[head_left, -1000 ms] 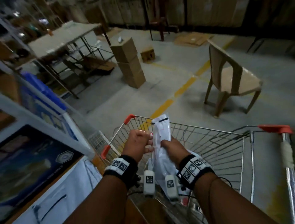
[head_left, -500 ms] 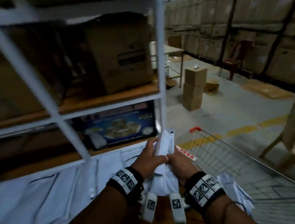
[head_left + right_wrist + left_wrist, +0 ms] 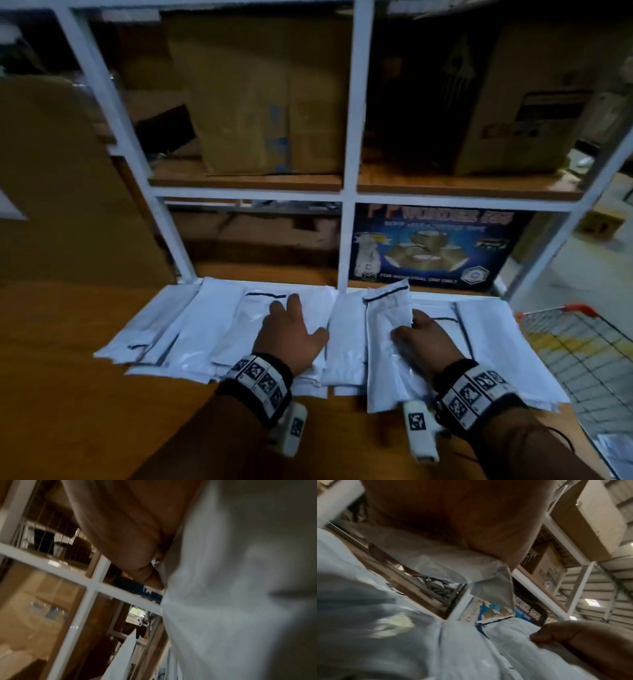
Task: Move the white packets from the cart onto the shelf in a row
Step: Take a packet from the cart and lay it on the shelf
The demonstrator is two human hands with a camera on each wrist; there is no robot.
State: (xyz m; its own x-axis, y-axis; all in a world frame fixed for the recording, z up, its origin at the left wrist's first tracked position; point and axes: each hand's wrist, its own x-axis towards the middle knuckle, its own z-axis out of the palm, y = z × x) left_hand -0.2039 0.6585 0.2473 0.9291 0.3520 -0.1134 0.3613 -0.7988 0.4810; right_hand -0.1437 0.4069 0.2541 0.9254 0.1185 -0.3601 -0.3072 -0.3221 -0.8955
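Several white packets (image 3: 205, 325) lie side by side on the wooden shelf board (image 3: 68, 342), some overlapping. My left hand (image 3: 291, 329) rests flat on the packets left of centre, fingers spread and straight. My right hand (image 3: 418, 332) grips one more white packet (image 3: 387, 308), thumb on top. That packet lies low over the row between the middle packets and the right-hand ones (image 3: 496, 342). In the left wrist view my palm (image 3: 453, 520) presses on a packet (image 3: 436, 563). The right wrist view shows my fingers (image 3: 137, 555) curled against the held packet (image 3: 223, 601).
A blue printed box (image 3: 428, 250) stands just behind the row. A white upright post (image 3: 352, 137) rises at the row's far edge. Cardboard boxes (image 3: 267, 102) fill the shelf above. The wire cart (image 3: 589, 349) is at the right, with more white packets (image 3: 616, 448) at the bottom right.
Both hands lifted the packet out of the cart and swung left to the shelf. My left hand let go and now lies flat on the row; my right hand still holds it.
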